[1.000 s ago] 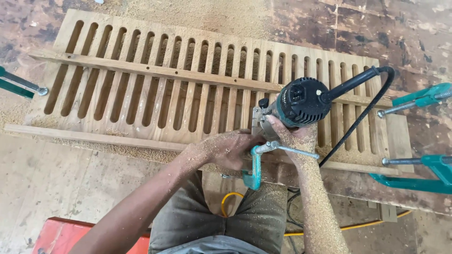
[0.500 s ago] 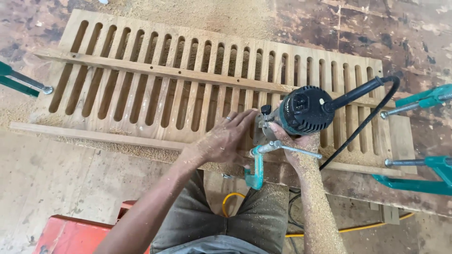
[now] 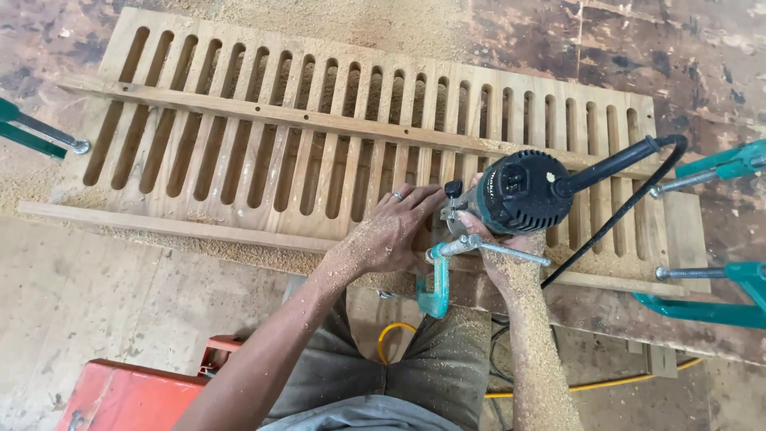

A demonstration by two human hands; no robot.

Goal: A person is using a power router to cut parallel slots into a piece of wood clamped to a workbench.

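Stained, sawdust-strewn workbench [image 3: 718, 48]; slotted wooden panel [image 3: 263, 152] clamped flat. Left hand [image 3: 395, 231] lies open, palm down on panel. Right hand [image 3: 499, 247] grasps black router [image 3: 523, 191], just right of left hand. Teal clamp [image 3: 437, 279] directly below hands; red box [image 3: 128, 395] nearer body

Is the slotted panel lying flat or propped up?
Flat: slotted panel lies on the bench, green clamps at its edges, left hand pressing on it.

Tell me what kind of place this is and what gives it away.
Most likely a woodworking shop. A long slotted wooden panel lies clamped flat by teal clamps, sawdust coats the bench and the person's forearms, and the right hand holds a corded black router on the panel.
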